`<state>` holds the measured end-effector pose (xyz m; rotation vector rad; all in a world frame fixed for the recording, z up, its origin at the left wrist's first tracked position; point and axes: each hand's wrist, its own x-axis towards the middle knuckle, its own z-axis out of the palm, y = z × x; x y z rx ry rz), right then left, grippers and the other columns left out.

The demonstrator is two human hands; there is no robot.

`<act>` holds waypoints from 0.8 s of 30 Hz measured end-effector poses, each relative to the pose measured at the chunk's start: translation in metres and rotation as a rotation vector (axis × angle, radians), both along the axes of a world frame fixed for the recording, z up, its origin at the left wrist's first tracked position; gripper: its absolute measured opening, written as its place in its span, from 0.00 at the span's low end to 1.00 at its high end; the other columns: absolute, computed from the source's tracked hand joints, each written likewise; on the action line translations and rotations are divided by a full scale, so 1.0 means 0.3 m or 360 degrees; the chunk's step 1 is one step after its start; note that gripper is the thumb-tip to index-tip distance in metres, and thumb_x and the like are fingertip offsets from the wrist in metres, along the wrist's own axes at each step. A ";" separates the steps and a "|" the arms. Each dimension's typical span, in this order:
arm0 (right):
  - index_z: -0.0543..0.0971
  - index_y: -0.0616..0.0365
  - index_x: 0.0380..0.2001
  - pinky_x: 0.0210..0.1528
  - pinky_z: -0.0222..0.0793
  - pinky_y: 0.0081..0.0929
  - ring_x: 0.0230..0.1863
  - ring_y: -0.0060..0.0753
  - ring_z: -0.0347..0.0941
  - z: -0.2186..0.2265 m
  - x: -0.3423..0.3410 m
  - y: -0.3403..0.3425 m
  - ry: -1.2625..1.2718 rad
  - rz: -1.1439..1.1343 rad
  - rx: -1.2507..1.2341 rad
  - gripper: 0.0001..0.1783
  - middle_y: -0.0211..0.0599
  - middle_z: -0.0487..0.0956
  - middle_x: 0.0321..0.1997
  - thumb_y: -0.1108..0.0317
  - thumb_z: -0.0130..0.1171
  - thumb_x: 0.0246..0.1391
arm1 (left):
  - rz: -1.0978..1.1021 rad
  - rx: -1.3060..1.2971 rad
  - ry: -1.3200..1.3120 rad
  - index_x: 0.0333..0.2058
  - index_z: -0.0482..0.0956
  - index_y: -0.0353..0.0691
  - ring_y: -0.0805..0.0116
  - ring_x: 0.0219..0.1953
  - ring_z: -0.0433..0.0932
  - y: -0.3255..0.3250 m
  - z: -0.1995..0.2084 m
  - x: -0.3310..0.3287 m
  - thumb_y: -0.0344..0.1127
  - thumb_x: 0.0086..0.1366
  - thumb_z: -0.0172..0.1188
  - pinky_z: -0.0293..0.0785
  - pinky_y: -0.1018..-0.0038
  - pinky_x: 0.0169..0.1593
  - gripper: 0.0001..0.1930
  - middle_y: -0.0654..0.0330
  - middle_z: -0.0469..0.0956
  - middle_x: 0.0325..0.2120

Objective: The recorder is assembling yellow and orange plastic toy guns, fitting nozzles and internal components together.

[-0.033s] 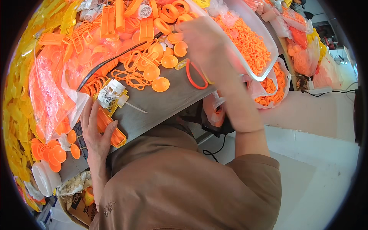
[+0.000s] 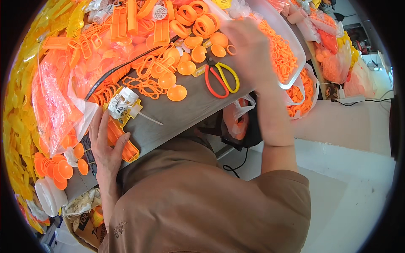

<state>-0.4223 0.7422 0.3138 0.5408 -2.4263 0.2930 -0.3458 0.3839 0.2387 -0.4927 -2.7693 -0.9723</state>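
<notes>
Orange toy gun (image 2: pixel 120 141) lies under left hand (image 2: pixel 105 143), fingers flat; right hand (image 2: pixel 249 50) apparently grips clear tub (image 2: pixel 291 55).

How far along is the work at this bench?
Done: cannot tell; no finished pile stands out. In hand: left hand rests on an orange tool at the table edge; right hand reaches the clear tray of orange rings. Left: loose orange cups and scissors lie unsorted.
</notes>
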 end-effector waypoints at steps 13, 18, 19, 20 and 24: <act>0.75 0.57 0.28 0.40 0.67 0.40 0.42 0.47 0.72 0.008 0.051 0.493 -0.0955 -0.1038 0.0385 0.07 0.49 0.73 0.39 0.75 0.58 0.40 | -0.0013 0.0035 -0.0012 0.54 0.68 0.36 0.52 0.59 0.61 0.007 -0.004 -0.005 0.31 0.45 0.68 0.58 0.62 0.61 0.35 0.50 0.63 0.57; 0.74 0.59 0.30 0.37 0.68 0.34 0.34 0.44 0.74 0.058 0.058 0.519 -0.0662 -0.0885 0.0257 0.08 0.44 0.75 0.29 0.74 0.59 0.43 | -0.0022 0.0015 0.0139 0.53 0.69 0.36 0.52 0.57 0.64 0.002 -0.004 -0.006 0.32 0.45 0.69 0.59 0.61 0.59 0.34 0.50 0.65 0.56; 0.73 0.60 0.30 0.36 0.69 0.32 0.32 0.42 0.74 0.085 0.055 0.487 -0.0628 -0.0964 0.0150 0.08 0.44 0.76 0.27 0.74 0.58 0.44 | 0.0000 0.0003 0.0130 0.53 0.69 0.36 0.52 0.57 0.64 -0.005 0.001 -0.004 0.32 0.45 0.69 0.59 0.61 0.59 0.34 0.50 0.65 0.56; 0.74 0.61 0.32 0.34 0.69 0.27 0.29 0.35 0.75 0.103 0.063 0.445 -0.0498 -0.0834 -0.0001 0.06 0.42 0.76 0.26 0.75 0.56 0.48 | 0.0009 0.0066 0.0215 0.52 0.70 0.36 0.52 0.57 0.64 -0.012 0.014 0.008 0.32 0.45 0.69 0.61 0.62 0.58 0.33 0.49 0.66 0.55; 0.76 0.64 0.34 0.29 0.64 0.18 0.25 0.19 0.68 0.100 0.112 0.054 -0.0739 -0.0169 -0.0933 0.07 0.31 0.75 0.27 0.78 0.54 0.49 | 0.0043 0.0339 0.0285 0.45 0.75 0.34 0.54 0.47 0.72 -0.008 0.085 0.055 0.31 0.44 0.70 0.69 0.65 0.49 0.26 0.50 0.74 0.44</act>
